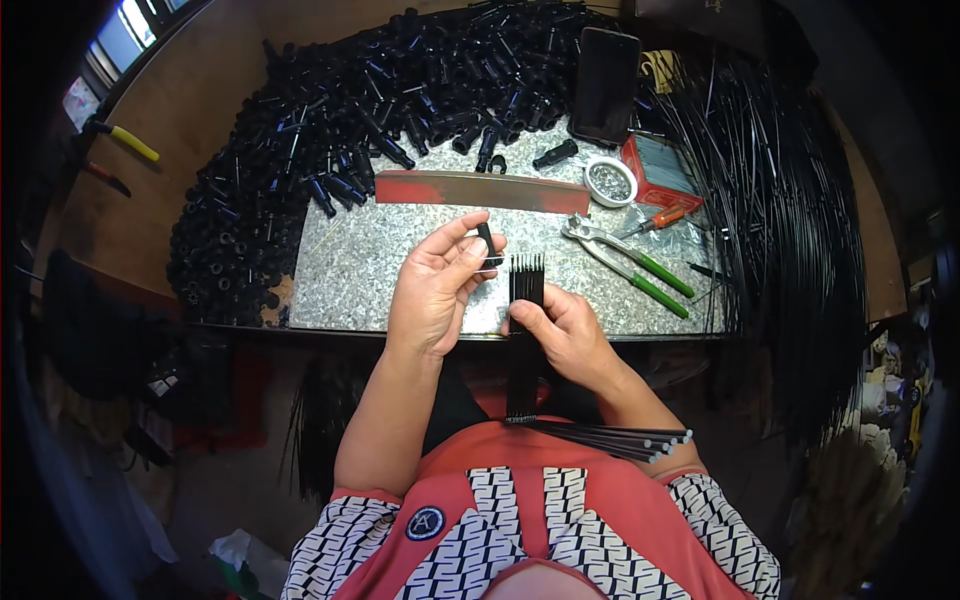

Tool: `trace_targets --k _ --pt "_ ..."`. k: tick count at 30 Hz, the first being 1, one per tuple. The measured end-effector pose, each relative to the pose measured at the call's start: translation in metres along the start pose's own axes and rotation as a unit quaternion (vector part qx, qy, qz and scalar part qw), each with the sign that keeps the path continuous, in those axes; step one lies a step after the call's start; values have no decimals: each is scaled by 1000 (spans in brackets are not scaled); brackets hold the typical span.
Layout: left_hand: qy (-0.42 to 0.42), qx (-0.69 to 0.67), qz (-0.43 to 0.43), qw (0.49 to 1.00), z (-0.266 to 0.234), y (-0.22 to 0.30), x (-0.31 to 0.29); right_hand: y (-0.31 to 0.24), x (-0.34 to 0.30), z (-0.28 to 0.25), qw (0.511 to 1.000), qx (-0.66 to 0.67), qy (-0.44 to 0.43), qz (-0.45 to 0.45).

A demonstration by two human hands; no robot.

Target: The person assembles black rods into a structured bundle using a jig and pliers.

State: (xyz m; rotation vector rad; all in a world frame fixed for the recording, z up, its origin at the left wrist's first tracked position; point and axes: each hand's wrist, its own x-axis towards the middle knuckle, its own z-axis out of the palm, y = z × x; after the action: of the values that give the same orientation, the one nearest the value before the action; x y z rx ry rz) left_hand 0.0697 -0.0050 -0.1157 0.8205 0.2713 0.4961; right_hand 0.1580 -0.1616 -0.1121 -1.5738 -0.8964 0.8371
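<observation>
My left hand (440,280) pinches a small black plastic tube (487,240) between thumb and fingers, above the near part of the speckled work slab (350,265). A thin pale wire (484,271) runs across by its lower end. Just to the right, my right hand (575,335) is closed around a flat bundle of thin black rods (526,345) that look like umbrella ribs. Their bright metal tips stand in a row at the top, close to the tube but apart from it. Beyond both hands lies a long red-sided metal bar (480,190).
A big heap of black plastic tubes (330,120) covers the back and left. Right of the bar are pincers with green handles (640,270), an orange-handled screwdriver (660,220), a white bowl of small metal bits (610,182), a red box (660,172), a phone (605,85) and long black rods (770,200).
</observation>
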Motion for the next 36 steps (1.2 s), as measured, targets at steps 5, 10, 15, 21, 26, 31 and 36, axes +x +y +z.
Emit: trace_targets --k 5,10,15,21,26,31,36 --pt "-7 2 -5 1000 0 0 1 0 1 0 1000 8 1 -1" --pt "-15 0 -16 1000 2 0 1 1 2 -1 1000 6 -5 -3" --pt "-37 -13 -45 998 1 1 2 1 2 -1 1000 19 -18 -2" --pt "-51 -13 -57 997 1 4 4 1 2 -1 1000 22 -18 10" --pt "-71 -27 -57 996 -2 3 5 1 1 -1 999 26 -17 10" --pt "-87 -36 -62 994 -7 0 1 -2 1 -1 1000 17 -16 0" --pt "-101 -20 -33 994 -9 5 -10 -5 0 2 1000 20 -21 6"
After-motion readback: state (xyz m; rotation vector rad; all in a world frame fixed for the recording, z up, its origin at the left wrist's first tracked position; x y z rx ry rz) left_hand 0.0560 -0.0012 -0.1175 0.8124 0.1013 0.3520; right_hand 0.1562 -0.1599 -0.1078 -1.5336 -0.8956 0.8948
